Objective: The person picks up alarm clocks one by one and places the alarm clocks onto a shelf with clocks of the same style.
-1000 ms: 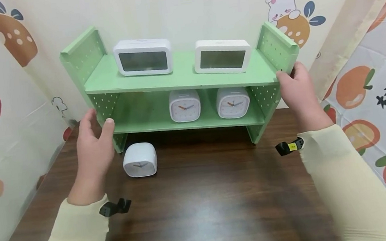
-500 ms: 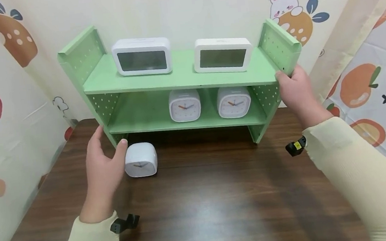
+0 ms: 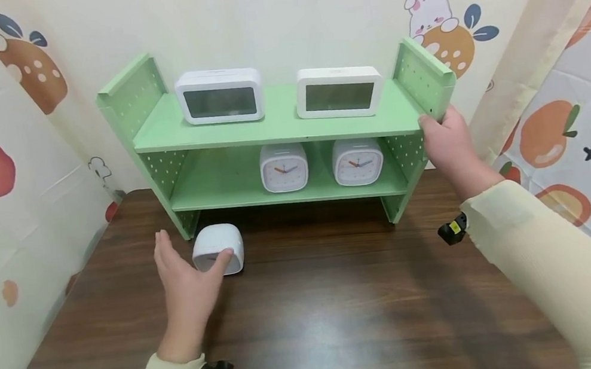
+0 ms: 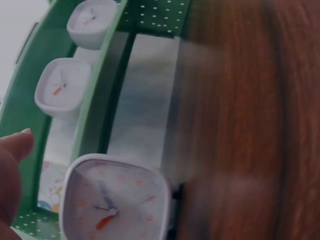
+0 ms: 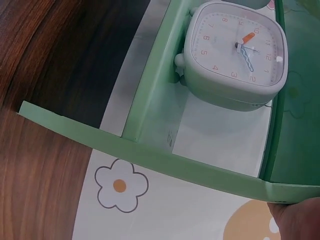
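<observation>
A white analog alarm clock [image 3: 221, 237] stands on the table just in front of the shelf's left leg. My left hand [image 3: 190, 292] is at this clock, thumb and fingers spread apart, the thumb overlapping its face in the head view. The left wrist view has the clock face [image 4: 120, 200] large at the bottom, with a fingertip [image 4: 22, 142] off to the left. My right hand [image 3: 451, 147] grips the front edge of the right side panel of the green two-tier shelf [image 3: 279, 128], thumb on the inner side and fingers outside.
Two white digital clocks, one left [image 3: 219, 96] and one right [image 3: 340, 91], stand on the upper tier. Two white analog clocks, one central [image 3: 284, 169] and one to the right [image 3: 358, 162], sit below. A patterned wall sheet [image 3: 278, 24] hangs behind the brown table [image 3: 329, 301].
My left hand has come down from beside the shelf's left side, moving right and toward me to the clock on the table. The right hand stays on the shelf.
</observation>
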Action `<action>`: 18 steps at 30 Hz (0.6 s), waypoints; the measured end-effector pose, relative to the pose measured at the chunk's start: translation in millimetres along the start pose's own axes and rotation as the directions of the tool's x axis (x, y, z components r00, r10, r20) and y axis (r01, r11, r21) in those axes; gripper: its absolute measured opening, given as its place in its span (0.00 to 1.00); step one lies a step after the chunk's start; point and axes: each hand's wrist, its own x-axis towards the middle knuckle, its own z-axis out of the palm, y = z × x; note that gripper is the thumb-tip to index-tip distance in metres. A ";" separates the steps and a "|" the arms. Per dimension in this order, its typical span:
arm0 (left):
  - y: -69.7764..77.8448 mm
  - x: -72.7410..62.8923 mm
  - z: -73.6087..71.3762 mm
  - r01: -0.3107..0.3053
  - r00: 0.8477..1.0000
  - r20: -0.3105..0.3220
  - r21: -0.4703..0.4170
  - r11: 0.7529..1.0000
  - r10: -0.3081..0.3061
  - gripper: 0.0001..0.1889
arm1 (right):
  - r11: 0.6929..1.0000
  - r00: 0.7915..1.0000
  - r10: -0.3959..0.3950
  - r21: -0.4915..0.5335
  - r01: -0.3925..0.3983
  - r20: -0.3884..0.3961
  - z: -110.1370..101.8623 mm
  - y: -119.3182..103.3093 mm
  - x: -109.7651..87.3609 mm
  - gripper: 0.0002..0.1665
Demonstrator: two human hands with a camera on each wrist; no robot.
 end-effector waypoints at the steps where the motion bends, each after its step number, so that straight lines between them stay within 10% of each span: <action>1: -1.2 -0.2 2.3 -0.002 1.000 -0.006 0.001 1.000 0.002 0.66 | 1.000 1.000 -0.003 0.004 0.003 -0.004 -0.2 0.7 0.1 0.32; 18: -23.6 -1.7 30.7 0.062 0.998 -0.011 -0.049 0.997 -0.063 0.71 | 1.000 1.000 -0.009 0.028 0.010 -0.024 1.1 0.7 -1.2 0.32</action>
